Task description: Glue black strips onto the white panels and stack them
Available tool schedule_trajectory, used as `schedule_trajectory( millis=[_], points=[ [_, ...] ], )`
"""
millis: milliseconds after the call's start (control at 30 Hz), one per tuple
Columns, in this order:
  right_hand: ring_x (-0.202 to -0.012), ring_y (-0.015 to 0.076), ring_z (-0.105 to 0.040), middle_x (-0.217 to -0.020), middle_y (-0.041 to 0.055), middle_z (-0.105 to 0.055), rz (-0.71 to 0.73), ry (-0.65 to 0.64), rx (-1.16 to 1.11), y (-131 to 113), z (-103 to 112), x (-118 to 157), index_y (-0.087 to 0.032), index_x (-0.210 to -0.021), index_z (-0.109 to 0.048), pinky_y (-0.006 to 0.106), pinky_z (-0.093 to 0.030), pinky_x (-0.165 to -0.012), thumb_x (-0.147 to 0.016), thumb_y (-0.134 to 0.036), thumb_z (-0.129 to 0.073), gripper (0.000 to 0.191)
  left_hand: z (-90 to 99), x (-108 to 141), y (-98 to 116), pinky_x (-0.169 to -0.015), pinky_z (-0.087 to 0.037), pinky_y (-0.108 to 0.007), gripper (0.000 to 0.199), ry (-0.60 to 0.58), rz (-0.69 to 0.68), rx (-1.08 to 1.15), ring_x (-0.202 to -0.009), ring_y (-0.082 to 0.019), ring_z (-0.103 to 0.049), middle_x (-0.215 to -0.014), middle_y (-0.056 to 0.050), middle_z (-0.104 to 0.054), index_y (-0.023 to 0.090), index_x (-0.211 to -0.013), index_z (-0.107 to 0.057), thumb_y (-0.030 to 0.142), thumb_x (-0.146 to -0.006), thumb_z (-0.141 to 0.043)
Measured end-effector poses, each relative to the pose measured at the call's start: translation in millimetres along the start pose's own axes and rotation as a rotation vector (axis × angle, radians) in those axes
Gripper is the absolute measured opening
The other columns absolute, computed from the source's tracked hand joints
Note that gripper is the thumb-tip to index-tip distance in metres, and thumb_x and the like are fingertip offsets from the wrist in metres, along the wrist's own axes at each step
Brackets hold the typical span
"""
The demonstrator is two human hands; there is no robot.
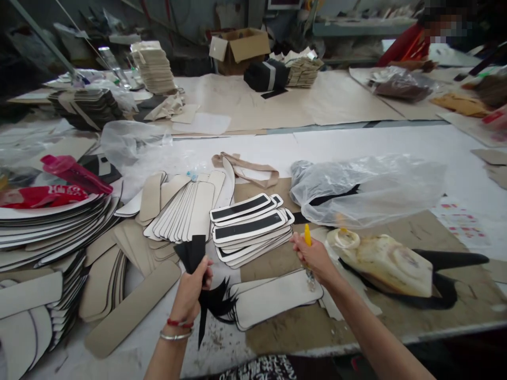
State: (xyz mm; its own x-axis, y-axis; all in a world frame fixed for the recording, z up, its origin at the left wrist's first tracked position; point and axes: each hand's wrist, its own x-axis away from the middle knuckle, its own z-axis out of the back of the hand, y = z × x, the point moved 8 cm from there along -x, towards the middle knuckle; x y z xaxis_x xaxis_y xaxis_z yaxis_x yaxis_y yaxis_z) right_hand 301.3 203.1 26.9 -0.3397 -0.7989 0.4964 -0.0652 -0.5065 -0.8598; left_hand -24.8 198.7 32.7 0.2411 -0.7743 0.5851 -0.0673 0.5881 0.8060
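My left hand is closed around a bundle of black strips, whose ends fan out above and below the fist. In my right hand is a yellow-handled brush; its lower end hangs over the right end of a pale rounded panel. Whether the brush touches that panel, I cannot tell. Between and beyond my hands lies a stack of white-edged panels with black strips on their faces. Left of it, more pale panels are fanned out.
A stained plastic container rests at right on black-handled scissors. Behind it lies a clear plastic bag. Curved panels are piled at left. An open cardboard box stands at the back; a person's red sleeve shows far right.
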Motion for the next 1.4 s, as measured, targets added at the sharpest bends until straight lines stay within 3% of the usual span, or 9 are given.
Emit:
schedule_trajectory(
  millis=[133,367,533,633,700,800,1033,1233,1400],
  points=[
    [-0.04,0.0048,-0.031,-0.052,-0.0044,-0.045,0.044,-0.261,0.156,-4.5,-33.8,39.9,-0.016,-0.069,-0.055,0.018,-0.022,-0.036,-0.07,-0.051,-0.052,0.035,-32.6,49.0,-24.7,-0.051,-0.037,-0.021,0.035,-0.352,0.208,0.189,-0.049,-0.007,-0.044,-0.058,0.0,-0.054,0.01,-0.079,-0.062,0.043,-0.069,-0.054],
    [-0.055,0.0086,-0.042,-0.06,-0.0037,-0.05,0.223,-0.484,0.345,-10.8,-91.1,89.0,-0.016,-0.072,-0.057,0.02,-0.034,-0.051,-0.069,-0.042,-0.057,0.026,-57.1,94.3,-38.6,-0.046,-0.032,-0.021,0.039,-0.611,0.244,0.05,-0.045,-0.007,-0.044,-0.064,-0.006,-0.061,0.011,-0.087,-0.061,0.045,-0.07,-0.053],
    [-0.059,0.0118,-0.049,-0.063,0.0004,-0.054,0.188,-0.286,0.341,16.5,-44.7,87.9,-0.016,-0.077,-0.058,0.023,-0.039,-0.056,-0.078,-0.057,-0.036,0.046,-1.3,72.5,-69.2,-0.04,-0.024,-0.021,0.034,-0.211,0.149,-0.19,-0.037,-0.007,-0.034,-0.042,0.003,-0.05,0.01,-0.078,-0.064,0.038,-0.058,-0.065],
    [-0.074,0.0155,-0.053,-0.078,0.0054,-0.058,0.253,-0.172,0.312,19.2,-20.8,94.8,-0.017,-0.082,-0.058,0.025,-0.042,-0.065,-0.078,-0.061,-0.031,0.052,19.5,67.0,-88.6,-0.046,-0.033,-0.022,0.04,-0.145,0.093,-0.194,-0.046,-0.011,-0.045,-0.054,0.001,-0.059,0.014,-0.087,-0.065,0.029,-0.051,-0.071],
    [-0.065,0.0145,-0.053,-0.074,0.0052,-0.057,0.246,-0.131,0.292,23.9,-19.7,102.7,-0.017,-0.081,-0.057,0.024,-0.042,-0.058,-0.078,-0.063,-0.029,0.054,23.4,65.7,-100.3,-0.048,-0.036,-0.022,0.037,-0.13,0.082,-0.193,-0.05,-0.011,-0.048,-0.056,0.0,-0.06,0.014,-0.084,-0.065,0.031,-0.052,-0.071],
    [-0.05,0.0113,-0.048,-0.066,0.0026,-0.054,0.185,-0.158,0.17,39.2,-37.5,114.6,-0.018,-0.081,-0.054,0.022,-0.039,-0.045,-0.078,-0.062,-0.03,0.05,19.4,63.4,-119.5,-0.041,-0.033,-0.022,0.033,-0.091,0.149,-0.228,-0.04,-0.009,-0.041,-0.043,0.003,-0.05,0.012,-0.071,-0.062,0.039,-0.054,-0.068],
    [-0.054,0.0135,-0.054,-0.064,-0.0017,-0.052,0.111,-0.238,0.113,73.7,-71.4,120.1,-0.02,-0.074,-0.049,0.027,-0.044,-0.054,-0.072,-0.052,-0.051,0.032,-5.8,53.5,-145.7,-0.038,-0.03,-0.022,0.032,-0.098,0.195,-0.297,-0.036,-0.009,-0.042,-0.04,-0.002,-0.051,0.012,-0.048,-0.054,0.041,-0.056,-0.063],
    [-0.059,0.0138,-0.054,-0.07,-0.0005,-0.053,0.227,-0.192,0.266,69.0,-57.0,121.7,-0.02,-0.073,-0.051,0.026,-0.043,-0.056,-0.077,-0.044,-0.049,0.024,-9.2,53.9,-147.7,-0.037,-0.028,-0.022,0.029,-0.08,0.194,-0.313,-0.033,-0.009,-0.038,-0.034,-0.001,-0.046,0.013,-0.041,-0.052,0.034,-0.06,-0.059],
    [-0.073,0.0165,-0.052,-0.071,0.0017,-0.055,0.504,0.028,0.547,51.4,-16.4,117.7,-0.02,-0.072,-0.055,0.03,-0.041,-0.072,-0.08,-0.036,-0.047,0.019,-10.2,55.1,-148.7,-0.038,-0.028,-0.022,0.031,-0.082,0.197,-0.308,-0.035,-0.01,-0.041,-0.036,-0.003,-0.049,0.012,-0.043,-0.053,0.038,-0.059,-0.058]
  ],
)
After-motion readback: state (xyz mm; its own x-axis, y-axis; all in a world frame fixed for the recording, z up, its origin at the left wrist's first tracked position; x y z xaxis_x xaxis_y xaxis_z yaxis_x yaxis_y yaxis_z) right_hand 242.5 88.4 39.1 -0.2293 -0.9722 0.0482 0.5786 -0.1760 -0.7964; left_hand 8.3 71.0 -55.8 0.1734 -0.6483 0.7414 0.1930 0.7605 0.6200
